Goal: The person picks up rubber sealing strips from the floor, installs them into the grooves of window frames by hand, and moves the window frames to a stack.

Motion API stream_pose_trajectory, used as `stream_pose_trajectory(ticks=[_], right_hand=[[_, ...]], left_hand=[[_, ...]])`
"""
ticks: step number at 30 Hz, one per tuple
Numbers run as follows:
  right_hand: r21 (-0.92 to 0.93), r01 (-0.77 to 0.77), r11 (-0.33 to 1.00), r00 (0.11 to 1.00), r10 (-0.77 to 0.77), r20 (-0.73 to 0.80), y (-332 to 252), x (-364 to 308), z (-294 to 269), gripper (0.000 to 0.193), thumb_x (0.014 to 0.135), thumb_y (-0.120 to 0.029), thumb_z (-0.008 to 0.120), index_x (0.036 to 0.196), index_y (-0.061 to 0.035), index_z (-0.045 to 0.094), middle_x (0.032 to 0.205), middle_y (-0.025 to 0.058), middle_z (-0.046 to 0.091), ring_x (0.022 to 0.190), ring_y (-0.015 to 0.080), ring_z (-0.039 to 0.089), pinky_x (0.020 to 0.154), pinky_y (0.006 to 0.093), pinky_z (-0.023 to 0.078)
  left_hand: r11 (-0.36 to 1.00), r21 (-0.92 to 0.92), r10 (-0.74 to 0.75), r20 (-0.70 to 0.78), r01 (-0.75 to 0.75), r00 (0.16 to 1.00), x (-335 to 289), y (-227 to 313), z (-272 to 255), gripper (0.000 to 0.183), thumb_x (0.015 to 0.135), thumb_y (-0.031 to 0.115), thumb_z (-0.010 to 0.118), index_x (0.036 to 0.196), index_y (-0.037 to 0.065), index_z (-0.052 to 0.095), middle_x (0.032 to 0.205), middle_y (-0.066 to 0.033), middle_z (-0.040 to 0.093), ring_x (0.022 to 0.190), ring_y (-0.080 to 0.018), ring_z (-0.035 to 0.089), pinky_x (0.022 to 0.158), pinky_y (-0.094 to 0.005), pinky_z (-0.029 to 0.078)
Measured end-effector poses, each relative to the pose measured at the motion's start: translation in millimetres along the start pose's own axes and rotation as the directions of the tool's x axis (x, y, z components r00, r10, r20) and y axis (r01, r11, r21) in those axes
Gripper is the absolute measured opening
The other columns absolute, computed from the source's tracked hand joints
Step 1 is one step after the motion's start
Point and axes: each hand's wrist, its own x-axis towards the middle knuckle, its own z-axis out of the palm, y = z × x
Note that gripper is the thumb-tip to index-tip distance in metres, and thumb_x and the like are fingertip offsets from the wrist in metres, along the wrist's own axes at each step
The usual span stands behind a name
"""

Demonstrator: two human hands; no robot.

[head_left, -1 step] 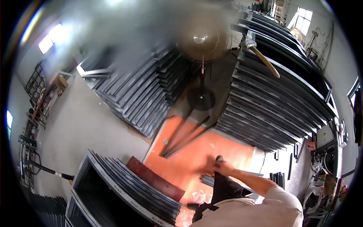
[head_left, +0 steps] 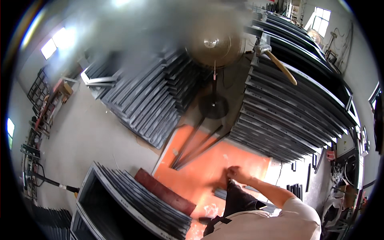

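Note:
My right hand (head_left: 237,175) is held out over the orange board (head_left: 208,156), in front of my dark trouser leg (head_left: 239,199). Its fingers look bent but are small and blurred, so I cannot tell whether they hold anything. My left hand does not show. Long dark metal bars (head_left: 200,149) lie at angles on the far part of the board. Short grey bars (head_left: 219,193) lie beside my leg, partly hidden by it.
Stacked dark frames (head_left: 288,116) rise at the right, with a wooden-handled hammer (head_left: 283,69) on top. More frames (head_left: 140,108) are piled at the far left. A standing fan (head_left: 214,105) is between them. Near left are frames (head_left: 132,200) and a dark red panel (head_left: 164,192).
My right hand has shifted slightly, now covering the dark tip that showed beyond it. The view has moved a little; the bars and stacks stay in place.

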Motion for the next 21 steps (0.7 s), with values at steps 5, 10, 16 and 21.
stream_pose_trajectory(ticks=[5, 10, 16, 21], right_hand=[[-0.504, 0.263, 0.823, 0.676, -0.530, -0.512, -33.2, 96.7, -204.7, 0.036, 0.072, -0.009, 0.072, 0.108, -0.0055, 0.064, 0.110, 0.0146, 0.064, 0.103, 0.0347, 0.061, 0.086, 0.0430, 0.052], [-0.642, -0.111, 0.758, 0.295, -0.592, -0.750, -76.8, 113.3, -389.9, 0.046, 0.071, -0.008, 0.075, 0.115, -0.0063, 0.062, 0.121, 0.0108, 0.057, 0.111, 0.0317, 0.055, 0.095, 0.0425, 0.045], [-0.508, -0.372, 0.777, 0.698, -0.127, -0.705, -0.6, 135.6, -437.4, 0.058, 0.079, -0.018, 0.073, 0.130, -0.0096, 0.049, 0.089, 0.0116, 0.061, 0.075, 0.0314, 0.064, 0.062, 0.0413, 0.052], [-0.589, 0.011, 0.808, 0.702, -0.426, -0.571, 34.6, 115.6, -369.8, 0.040, 0.082, -0.016, 0.065, 0.120, -0.0092, 0.055, 0.073, 0.0055, 0.057, 0.057, 0.0238, 0.059, 0.044, 0.0382, 0.047]], left_hand=[[0.539, 0.807, 0.310, -0.456, 0.241, 0.834, 46.8, 165.5, 42.4, 0.043, 0.082, 0.035, 0.069, 0.103, -0.002, 0.061, 0.093, -0.0191, 0.064, 0.083, -0.0361, 0.062, 0.078, -0.0462, 0.051], [0.729, 0.560, 0.595, -0.234, -0.394, 0.769, 155.2, 376.9, 159.7, 0.041, 0.082, 0.030, 0.066, 0.107, -0.003, 0.061, 0.099, -0.0244, 0.063, 0.100, -0.0415, 0.057, 0.088, -0.0479, 0.047], [0.441, 0.412, 0.865, 0.041, -0.797, 0.499, 208.2, 599.7, 268.9, 0.034, 0.081, 0.021, 0.070, 0.104, -0.002, 0.060, 0.104, -0.0233, 0.063, 0.097, -0.0409, 0.059, 0.084, -0.0473, 0.049], [0.369, 0.303, 0.870, 0.220, -0.879, 0.441, 241.1, 661.3, 261.4, 0.027, 0.083, 0.020, 0.068, 0.102, 0.002, 0.062, 0.099, -0.0190, 0.065, 0.096, -0.0374, 0.060, 0.084, -0.0463, 0.049]])
